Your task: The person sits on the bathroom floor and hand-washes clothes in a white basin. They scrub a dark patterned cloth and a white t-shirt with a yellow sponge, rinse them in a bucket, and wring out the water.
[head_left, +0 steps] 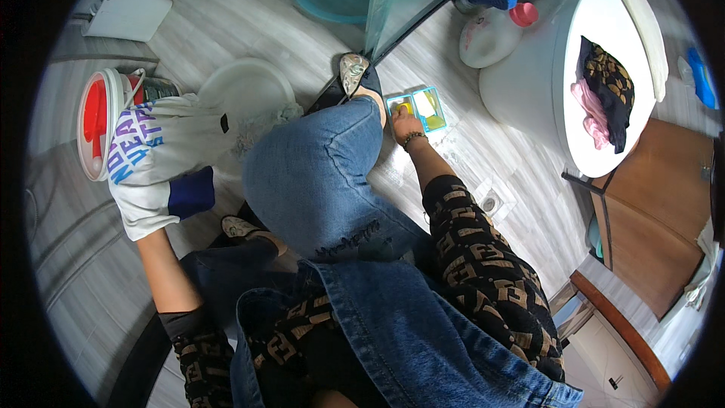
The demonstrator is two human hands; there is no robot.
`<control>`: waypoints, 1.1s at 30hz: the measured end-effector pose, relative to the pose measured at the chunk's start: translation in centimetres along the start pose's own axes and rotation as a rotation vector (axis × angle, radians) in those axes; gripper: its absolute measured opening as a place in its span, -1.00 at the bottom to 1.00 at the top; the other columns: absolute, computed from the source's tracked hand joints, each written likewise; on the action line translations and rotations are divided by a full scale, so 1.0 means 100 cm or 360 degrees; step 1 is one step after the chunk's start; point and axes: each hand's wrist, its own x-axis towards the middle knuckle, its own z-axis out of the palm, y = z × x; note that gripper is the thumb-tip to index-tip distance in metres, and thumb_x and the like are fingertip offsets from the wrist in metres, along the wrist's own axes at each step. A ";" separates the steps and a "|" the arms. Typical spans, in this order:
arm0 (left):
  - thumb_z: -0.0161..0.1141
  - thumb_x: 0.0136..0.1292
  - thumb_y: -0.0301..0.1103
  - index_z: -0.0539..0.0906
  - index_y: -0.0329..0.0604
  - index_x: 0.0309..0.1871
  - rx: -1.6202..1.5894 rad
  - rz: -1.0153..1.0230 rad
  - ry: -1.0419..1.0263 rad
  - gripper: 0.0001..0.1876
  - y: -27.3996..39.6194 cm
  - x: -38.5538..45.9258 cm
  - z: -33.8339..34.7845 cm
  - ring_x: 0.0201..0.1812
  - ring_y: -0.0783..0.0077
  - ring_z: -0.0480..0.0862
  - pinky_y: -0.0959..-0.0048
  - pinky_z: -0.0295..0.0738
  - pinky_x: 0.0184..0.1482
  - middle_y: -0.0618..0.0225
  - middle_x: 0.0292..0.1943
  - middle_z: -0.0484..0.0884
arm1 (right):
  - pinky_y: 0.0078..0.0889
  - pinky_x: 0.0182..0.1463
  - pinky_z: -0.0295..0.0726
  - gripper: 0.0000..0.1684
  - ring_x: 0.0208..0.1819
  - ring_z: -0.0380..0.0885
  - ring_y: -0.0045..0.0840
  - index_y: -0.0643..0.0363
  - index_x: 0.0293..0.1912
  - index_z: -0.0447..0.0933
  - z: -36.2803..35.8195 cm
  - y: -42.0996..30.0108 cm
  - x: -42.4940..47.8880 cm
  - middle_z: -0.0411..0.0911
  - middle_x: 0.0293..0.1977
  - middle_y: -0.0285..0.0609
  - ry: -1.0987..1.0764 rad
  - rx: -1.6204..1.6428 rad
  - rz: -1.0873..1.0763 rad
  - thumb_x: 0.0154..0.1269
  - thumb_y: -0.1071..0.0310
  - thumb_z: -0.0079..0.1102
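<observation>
A white garment [195, 130] with purple and blue lettering and a dark blue patch is draped over the end of my left arm [170, 272]. My left hand is hidden by its cloth. The garment hangs beside a whitish plastic basin [249, 65], overlapping its near part. On the floor to the right, my right hand [406, 123] reaches into one half of a blue-edged, two-compartment soap box [417, 94]. Its fingers are on a yellow piece of soap [404, 107]. The other half holds a white piece and a yellow-green piece [435, 122].
At left stands a white bucket [113, 124] with red items inside. A glass panel [405, 0] rises ahead, near my shod foot [354, 71]. Right of it are a white jug [490, 37], a white drum [521, 96] with clothes [609, 88] on top, and a floor drain [491, 203].
</observation>
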 end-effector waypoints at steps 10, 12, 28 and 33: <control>-0.14 0.29 -0.41 0.42 -0.34 0.02 0.1589 0.0414 0.0219 -0.71 0.038 -0.009 0.063 -0.14 0.40 0.54 0.49 0.41 -0.02 0.25 -0.12 0.55 | -0.26 -0.21 0.56 -0.72 -0.19 0.54 -0.22 0.20 -0.12 0.41 0.003 0.000 0.004 0.48 -0.16 -0.02 0.0061 -0.0256 -0.0044 0.18 0.42 -0.15; -0.09 0.26 -0.43 0.43 -0.35 0.01 0.1390 0.0438 0.0273 -0.72 0.032 -0.009 0.056 -0.18 0.42 0.55 0.52 0.44 -0.07 0.27 -0.15 0.55 | -0.26 -0.22 0.56 -0.76 -0.19 0.55 -0.24 0.20 -0.19 0.46 0.005 0.006 0.005 0.52 -0.21 -0.02 -0.0116 -0.0227 -0.0074 0.16 0.42 -0.14; 0.07 0.14 -0.50 0.47 -0.34 -0.07 0.1209 0.0452 0.0351 -0.73 0.039 -0.030 0.042 -0.20 0.44 0.56 0.52 0.41 -0.09 0.27 -0.23 0.60 | -0.24 -0.29 0.53 -0.75 -0.41 0.55 -0.19 0.19 -0.27 0.51 -0.047 0.081 -0.051 0.56 -0.43 -0.03 0.0310 0.1615 0.0218 0.00 0.30 0.15; 0.06 0.16 -0.47 0.49 -0.35 -0.08 0.1685 0.0686 0.0242 -0.75 0.051 -0.034 0.044 -0.19 0.43 0.56 0.51 0.40 -0.08 0.28 -0.22 0.59 | -0.16 -0.26 0.50 -0.74 -0.34 0.54 -0.17 0.16 -0.37 0.53 -0.030 0.060 -0.034 0.55 -0.42 -0.01 0.0154 0.0347 0.0037 0.02 0.18 0.12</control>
